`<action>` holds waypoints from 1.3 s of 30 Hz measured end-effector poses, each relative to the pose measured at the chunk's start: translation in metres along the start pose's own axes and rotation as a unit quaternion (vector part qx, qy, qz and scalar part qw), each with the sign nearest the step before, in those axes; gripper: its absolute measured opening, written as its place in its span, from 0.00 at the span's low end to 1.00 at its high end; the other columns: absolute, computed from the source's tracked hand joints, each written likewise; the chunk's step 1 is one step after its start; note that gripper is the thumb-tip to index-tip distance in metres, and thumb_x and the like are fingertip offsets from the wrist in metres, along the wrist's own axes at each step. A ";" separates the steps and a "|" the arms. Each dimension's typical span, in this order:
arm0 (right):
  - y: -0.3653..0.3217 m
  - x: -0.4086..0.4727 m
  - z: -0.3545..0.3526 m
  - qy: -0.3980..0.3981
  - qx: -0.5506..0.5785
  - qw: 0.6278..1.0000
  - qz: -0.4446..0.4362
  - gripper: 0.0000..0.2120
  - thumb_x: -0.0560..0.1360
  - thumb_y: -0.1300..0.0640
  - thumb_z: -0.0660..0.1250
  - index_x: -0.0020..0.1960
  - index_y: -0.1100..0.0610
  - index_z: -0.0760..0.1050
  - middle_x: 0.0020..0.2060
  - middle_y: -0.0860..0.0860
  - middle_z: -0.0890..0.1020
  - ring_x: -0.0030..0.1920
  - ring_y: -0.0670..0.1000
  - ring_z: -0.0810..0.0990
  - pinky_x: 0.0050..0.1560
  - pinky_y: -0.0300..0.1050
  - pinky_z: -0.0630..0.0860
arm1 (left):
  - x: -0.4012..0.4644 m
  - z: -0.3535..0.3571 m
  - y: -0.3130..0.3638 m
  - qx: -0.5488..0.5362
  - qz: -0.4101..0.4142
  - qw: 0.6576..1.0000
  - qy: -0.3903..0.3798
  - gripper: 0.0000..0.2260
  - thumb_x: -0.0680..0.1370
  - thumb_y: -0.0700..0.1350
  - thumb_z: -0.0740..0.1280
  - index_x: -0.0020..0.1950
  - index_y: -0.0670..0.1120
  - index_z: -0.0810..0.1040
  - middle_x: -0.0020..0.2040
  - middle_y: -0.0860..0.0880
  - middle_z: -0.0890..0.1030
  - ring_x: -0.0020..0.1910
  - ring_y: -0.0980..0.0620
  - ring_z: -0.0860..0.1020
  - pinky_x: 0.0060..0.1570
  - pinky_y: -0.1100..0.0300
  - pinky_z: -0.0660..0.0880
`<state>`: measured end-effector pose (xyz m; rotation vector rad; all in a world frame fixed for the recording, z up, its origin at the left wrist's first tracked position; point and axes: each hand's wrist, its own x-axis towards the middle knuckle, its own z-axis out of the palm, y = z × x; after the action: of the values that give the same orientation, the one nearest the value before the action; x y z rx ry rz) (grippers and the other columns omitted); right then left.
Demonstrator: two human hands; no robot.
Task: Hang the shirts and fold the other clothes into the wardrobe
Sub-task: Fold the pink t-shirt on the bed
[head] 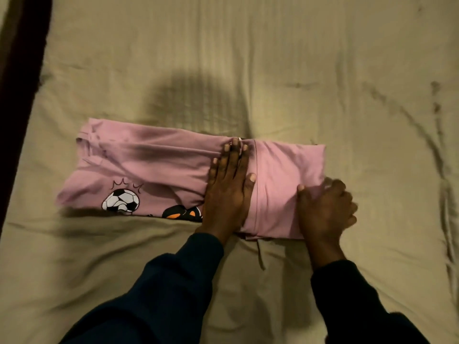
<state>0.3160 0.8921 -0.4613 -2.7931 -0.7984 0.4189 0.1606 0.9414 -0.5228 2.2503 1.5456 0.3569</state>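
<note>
Your pink football-print garment lies in a long band across the olive bedsheet, centred just below the middle of the view and running from 9 o'clock towards 3 o'clock. Your left hand lies flat on its middle, fingers straight and together, pinning the fold line. Your right hand, at about 4 o'clock from centre, has its fingers curled around the garment's right end, with the thumb on top.

The likeliest slip, as I judge it: if you swing that right end over while your left palm sits too lightly, the soft knit will drag and the layers beneath will shear, leaving a crooked fold. The bunched creases around your left fingertips suggest the cloth is already gathered there, so a fold laid over them may set lumpy. A thin cord or tag trails out from the near edge towards 6 o'clock; it could stay hanging out. No wardrobe is in view.
</note>
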 end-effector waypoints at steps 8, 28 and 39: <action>-0.053 -0.031 -0.073 -0.168 0.145 0.974 -0.047 0.19 0.72 0.48 0.71 0.57 0.57 0.74 0.45 0.53 0.80 0.46 0.58 0.79 0.46 0.51 0.75 | -0.001 -0.070 0.003 -0.311 -0.110 0.937 0.114 0.15 0.83 0.42 0.60 0.68 0.44 0.78 0.65 0.45 0.80 0.65 0.50 0.77 0.65 0.51 0.74; -0.188 -0.146 0.061 -0.046 0.085 0.909 -0.405 0.24 0.76 0.49 0.59 0.72 0.49 0.72 0.74 0.50 0.70 0.76 0.53 0.63 0.73 0.55 0.60 | -0.005 -0.201 -0.218 -0.338 -0.344 0.875 -0.028 0.12 0.80 0.51 0.67 0.61 0.49 0.74 0.54 0.47 0.83 0.52 0.47 0.82 0.51 0.48 0.80; -0.158 -0.126 0.128 0.010 -0.083 0.893 -0.443 0.28 0.82 0.45 0.54 0.80 0.47 0.55 0.81 0.51 0.54 0.81 0.54 0.48 0.77 0.61 0.51 | -0.013 -0.109 -0.199 0.115 -0.110 0.986 0.039 0.26 0.85 0.55 0.45 0.82 0.50 0.49 0.83 0.47 0.46 0.81 0.49 0.42 0.79 0.47 0.44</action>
<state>0.0955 0.9701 -0.5121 -2.1994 -2.0088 0.1473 -0.0554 1.0109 -0.5148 2.2213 1.9435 0.2145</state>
